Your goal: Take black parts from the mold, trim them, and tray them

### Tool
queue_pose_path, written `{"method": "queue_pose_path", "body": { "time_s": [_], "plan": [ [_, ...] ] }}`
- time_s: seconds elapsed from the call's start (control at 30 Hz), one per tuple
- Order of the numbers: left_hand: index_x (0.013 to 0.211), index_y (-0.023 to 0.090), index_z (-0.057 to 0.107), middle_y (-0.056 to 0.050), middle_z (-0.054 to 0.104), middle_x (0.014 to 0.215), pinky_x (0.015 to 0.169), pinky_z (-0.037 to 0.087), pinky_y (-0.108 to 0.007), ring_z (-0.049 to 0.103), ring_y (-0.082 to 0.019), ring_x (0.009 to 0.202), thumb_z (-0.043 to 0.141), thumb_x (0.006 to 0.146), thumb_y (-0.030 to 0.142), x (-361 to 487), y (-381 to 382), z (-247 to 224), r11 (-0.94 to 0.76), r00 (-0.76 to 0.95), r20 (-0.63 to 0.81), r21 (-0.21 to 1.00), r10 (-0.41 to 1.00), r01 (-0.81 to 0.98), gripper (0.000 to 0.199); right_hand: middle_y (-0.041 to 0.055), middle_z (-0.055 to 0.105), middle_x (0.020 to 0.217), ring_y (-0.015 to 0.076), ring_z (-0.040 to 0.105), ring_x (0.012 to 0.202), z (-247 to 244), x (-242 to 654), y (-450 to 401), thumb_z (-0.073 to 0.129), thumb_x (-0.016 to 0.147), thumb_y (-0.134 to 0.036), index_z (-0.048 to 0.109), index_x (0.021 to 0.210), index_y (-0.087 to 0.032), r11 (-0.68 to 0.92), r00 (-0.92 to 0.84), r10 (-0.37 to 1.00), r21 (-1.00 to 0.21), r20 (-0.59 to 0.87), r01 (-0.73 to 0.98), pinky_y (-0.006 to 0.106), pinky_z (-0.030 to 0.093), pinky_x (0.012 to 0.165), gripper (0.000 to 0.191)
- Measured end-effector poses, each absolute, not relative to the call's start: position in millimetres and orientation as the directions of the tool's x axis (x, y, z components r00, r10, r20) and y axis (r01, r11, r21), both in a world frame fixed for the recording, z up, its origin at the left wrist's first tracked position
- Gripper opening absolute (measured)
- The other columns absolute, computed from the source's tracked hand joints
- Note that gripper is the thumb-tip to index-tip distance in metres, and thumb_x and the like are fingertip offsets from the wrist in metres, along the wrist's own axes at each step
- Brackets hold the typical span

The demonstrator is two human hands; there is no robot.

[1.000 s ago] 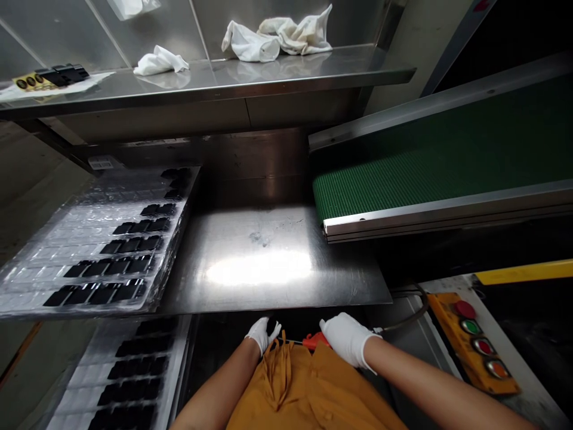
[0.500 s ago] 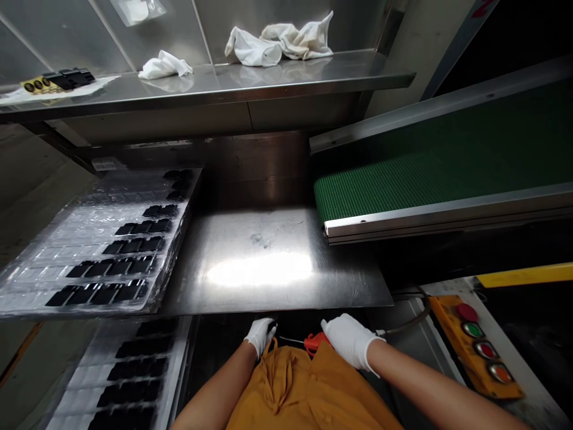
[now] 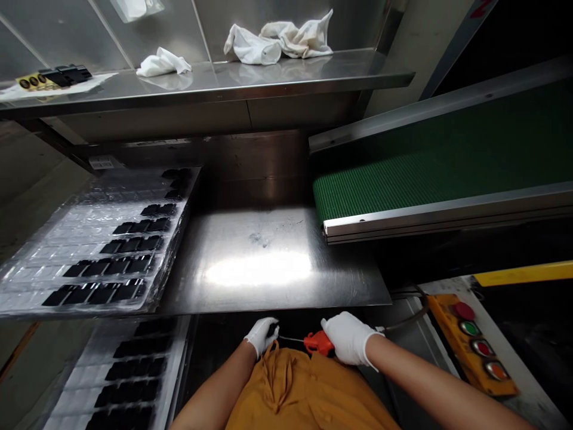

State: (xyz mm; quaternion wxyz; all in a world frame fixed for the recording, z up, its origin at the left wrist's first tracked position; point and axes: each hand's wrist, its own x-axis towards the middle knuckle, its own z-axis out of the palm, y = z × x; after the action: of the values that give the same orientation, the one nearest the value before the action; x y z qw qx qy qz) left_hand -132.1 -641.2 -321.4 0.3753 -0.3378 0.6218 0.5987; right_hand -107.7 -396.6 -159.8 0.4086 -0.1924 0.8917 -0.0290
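My left hand (image 3: 261, 335), in a white glove, is shut on a small black part (image 3: 272, 329) just below the front edge of the steel table. My right hand (image 3: 348, 338), also gloved, grips an orange air blow gun (image 3: 319, 343). The gun's thin metal nozzle (image 3: 292, 338) points left toward the black part, and its tip nearly reaches it. A dark hose (image 3: 405, 322) runs away to the right from near my right hand. Much of the black part is hidden by my left fingers.
A stainless table (image 3: 268, 263) lies ahead. Clear plastic trays (image 3: 102, 239) holding rows of black parts sit left, with another (image 3: 125, 370) below. A green conveyor belt (image 3: 425, 179) runs right, above a yellow button box (image 3: 472, 346). White cloths lie on a steel shelf (image 3: 201, 83).
My left hand has closed further around the black part. The orange gun now shows more fully, with its nozzle nearer the part. The view has shifted only slightly.
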Motion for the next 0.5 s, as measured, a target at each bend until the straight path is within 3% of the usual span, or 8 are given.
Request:
{"method": "queue_pose_path", "body": {
  "time_s": [0.13,0.23,0.37,0.5],
  "plan": [
    [0.082,0.012,0.062,0.002,0.059,0.071,0.054,0.047,-0.021,0.053,-0.008,0.058,0.065,0.087,0.023,-129.3,-638.5,-315.8,0.174,-0.466,-0.884,0.466,0.042,-0.867,0.013,0.0154,0.072,0.096,0.0347,0.07,0.087,-157.1,-111.6,-390.4,0.061,0.067,-0.022,0.063,0.11,-0.013,0.937,-0.609,-0.341,-0.205,-0.716,-0.283,0.041,0.051,0.073,0.044],
    [0.067,0.013,0.06,0.006,0.049,0.053,0.045,0.035,-0.019,0.043,-0.006,0.047,0.071,0.07,0.006,-128.2,-635.4,-308.2,0.26,-0.512,-0.856,0.512,0.073,-0.819,0.013,0.0157,0.072,0.096,0.0347,0.07,0.088,-151.3,-117.1,-385.5,0.061,0.068,-0.02,0.065,0.107,-0.014,0.94,-0.591,-0.334,-0.214,-0.734,-0.266,0.039,0.051,0.07,0.04],
    [0.072,0.014,0.065,0.006,0.054,0.055,0.048,0.034,-0.02,0.046,-0.008,0.051,0.066,0.052,-0.007,-128.3,-633.2,-299.2,0.319,-0.598,-0.788,0.61,0.147,-0.725,0.03,0.0135,0.073,0.093,0.0342,0.07,0.084,-145.9,-123.4,-382.6,0.064,0.065,-0.021,0.068,0.102,-0.017,0.934,-0.55,-0.349,-0.239,-0.758,-0.264,0.036,0.05,0.066,0.038],
    [0.077,0.015,0.067,0.005,0.058,0.059,0.053,0.039,-0.021,0.051,-0.01,0.056,0.06,0.05,-0.007,-127.8,-636.4,-295.9,0.366,-0.643,-0.746,0.655,0.174,-0.661,0.035,0.017,0.072,0.097,0.0354,0.069,0.091,-145.4,-126.7,-382.3,0.059,0.069,-0.016,0.069,0.102,-0.013,0.945,-0.58,-0.318,-0.198,-0.75,-0.261,0.039,0.05,0.072,0.035]
  ]
}}
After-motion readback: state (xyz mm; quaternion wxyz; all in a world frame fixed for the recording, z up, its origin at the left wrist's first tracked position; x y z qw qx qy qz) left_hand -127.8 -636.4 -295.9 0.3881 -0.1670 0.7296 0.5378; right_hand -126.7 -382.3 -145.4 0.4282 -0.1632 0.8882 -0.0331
